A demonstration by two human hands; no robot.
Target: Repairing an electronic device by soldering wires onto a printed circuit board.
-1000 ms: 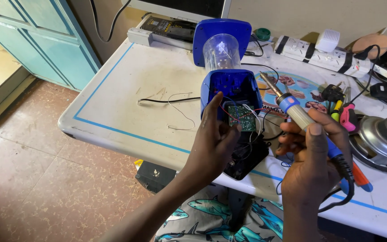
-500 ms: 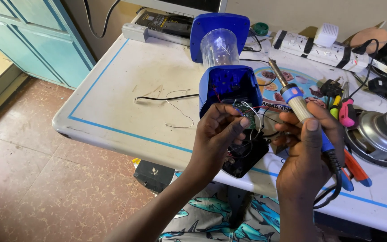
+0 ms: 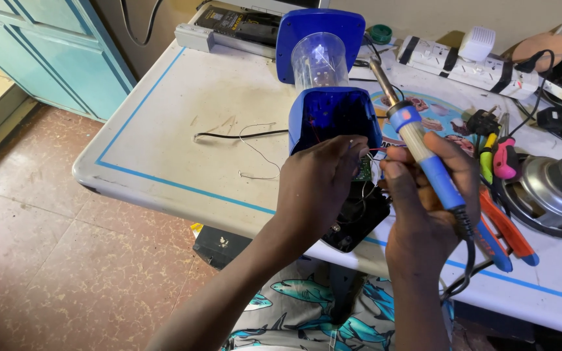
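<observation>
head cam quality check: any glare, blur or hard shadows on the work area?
Head view: sharp overall, no motion blur on the left hand or right hand; soft, even daylight; mild glare on the clear plastic cylinder of the blue lantern and on the shiny metal speaker cone; faint shadows on the white blue-lined table.

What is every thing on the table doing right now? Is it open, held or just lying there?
Blue lantern: lying on the table, its base opened up, wires showing.
Small green circuit board: pinched in the left hand.
Soldering iron: gripped in the right hand, tip pointing up and away.
Pliers: lying untouched.
Speaker: resting cone down.
Loose wire: lying on the white table.
</observation>
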